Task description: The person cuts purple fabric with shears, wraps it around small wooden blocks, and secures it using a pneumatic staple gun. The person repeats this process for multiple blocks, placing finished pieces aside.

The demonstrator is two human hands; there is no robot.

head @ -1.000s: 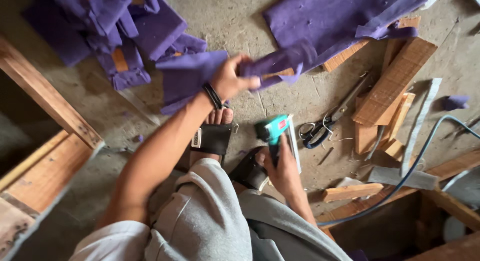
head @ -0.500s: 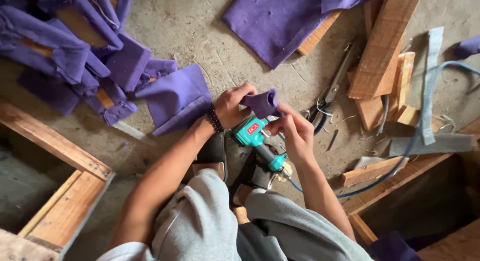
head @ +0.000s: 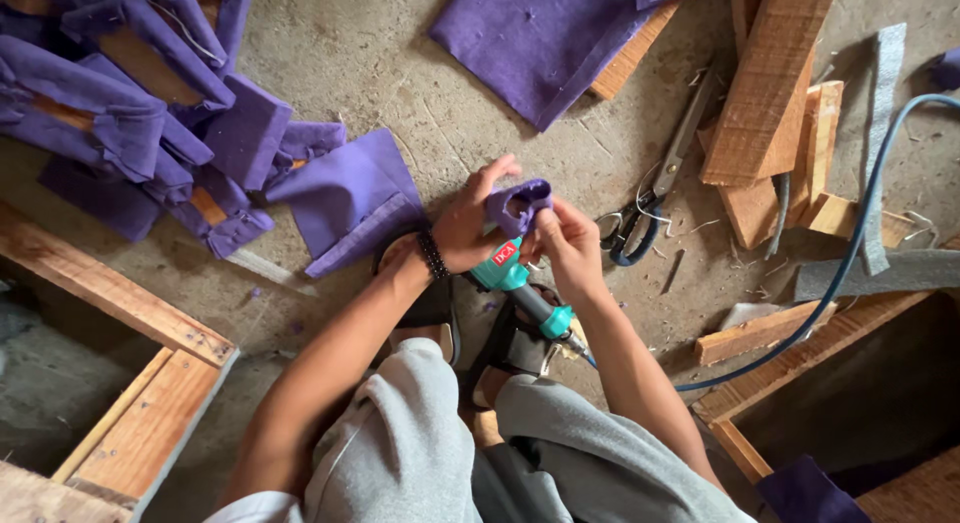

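Head view, purple fabric sheet (head: 545, 43) top centre, pile of purple-wrapped blocks (head: 140, 113) upper left, wood planks (head: 775, 83) upper right, teal air stapler (head: 520, 288) centre, left hand (head: 465, 228) and right hand (head: 570, 248) both pinched on small purple fabric piece (head: 518, 203) centre frame, scissors (head: 650, 198) just right.

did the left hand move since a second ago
Yes. The left hand came down from the large purple cloth toward the teal tool, now pinching a small purple piece beside the scissors.

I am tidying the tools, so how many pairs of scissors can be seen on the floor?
1. The scissors lie on the concrete floor, right of the right hand and beside the wood blocks. Others may be hidden under the purple fabric.
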